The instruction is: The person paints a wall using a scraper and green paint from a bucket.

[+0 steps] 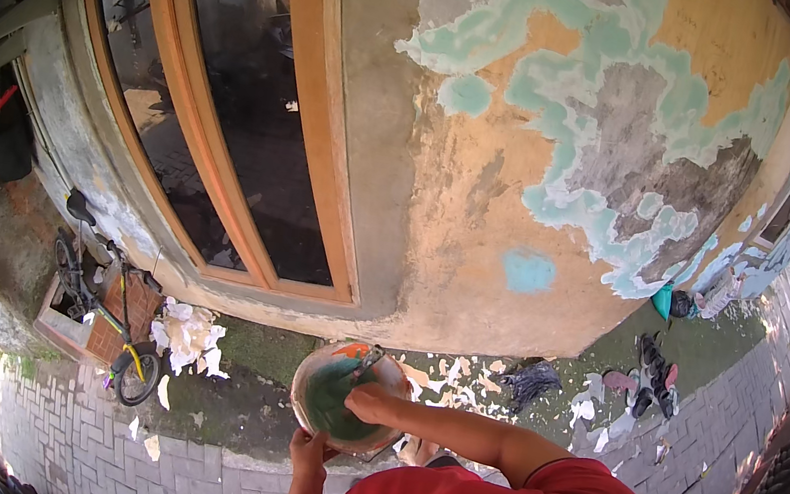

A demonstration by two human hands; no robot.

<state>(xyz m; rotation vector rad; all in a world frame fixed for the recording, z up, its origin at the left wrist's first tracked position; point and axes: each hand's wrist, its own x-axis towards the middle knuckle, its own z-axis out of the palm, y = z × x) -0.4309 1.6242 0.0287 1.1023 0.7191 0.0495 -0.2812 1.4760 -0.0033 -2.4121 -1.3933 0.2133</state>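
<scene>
A round, paint-stained basin or bucket (300,385) is in front of me, green inside with orange smears near its far rim. My left hand (310,452) grips its near left rim. Curled and reaching over the basin from the right is my right hand (367,402); its fingertips are hidden, so I cannot tell whether it holds something. Just beyond that hand, a dark, stained tool (368,361), possibly a brush, lies against the far inner wall. Ahead stands a house wall (454,255) with peeling orange paint, bare grey plaster and pale green patches.
Left of the basin are a heap of paint flakes (189,336) and a small bicycle (135,370). To the right lie a black plastic bag (531,381) and several shoes (649,377). A wood-framed window (317,130) is in the wall. Grey pavers (196,477) cover the ground.
</scene>
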